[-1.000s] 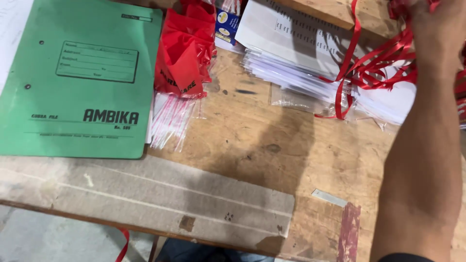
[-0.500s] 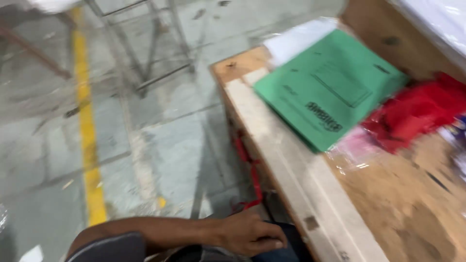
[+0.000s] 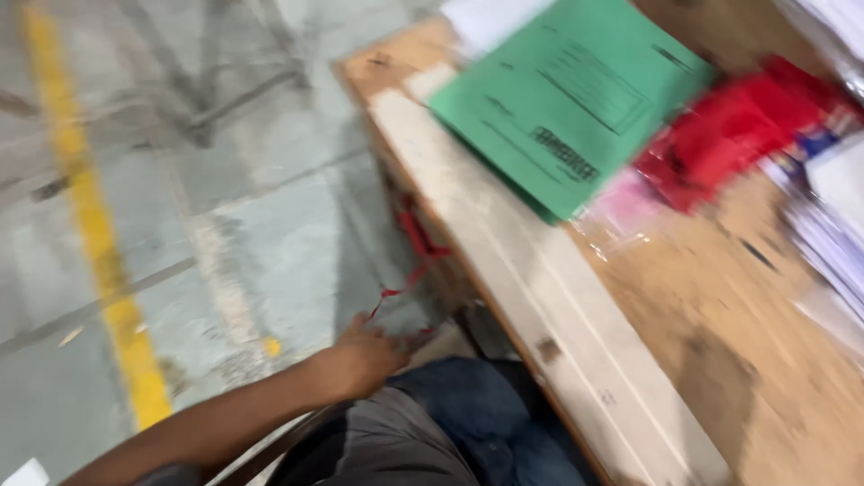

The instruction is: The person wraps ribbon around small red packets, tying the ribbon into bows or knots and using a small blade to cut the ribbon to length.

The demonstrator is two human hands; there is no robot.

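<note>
Nearest, the left hand (image 3: 364,355) reaches down beside the person's knee, below the tabletop's near edge; blur hides whether its fingers pinch the thin red ribbon (image 3: 409,261). The ribbon touches the fingertips and runs up and away, slanting toward the wooden table (image 3: 576,360) edge. Farther on lies a green cardboard file folder (image 3: 562,99), then red ribbon bundles (image 3: 733,139).

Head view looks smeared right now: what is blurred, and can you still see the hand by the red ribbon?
Head view: motion blur smears the whole frame; the green folder shows unreadable print, the red pile is a streaked mass. The left hand reaches toward the red ribbon hanging off the wooden table; grip cannot be told. Soft shadow on the tabletop, no glare.
</note>
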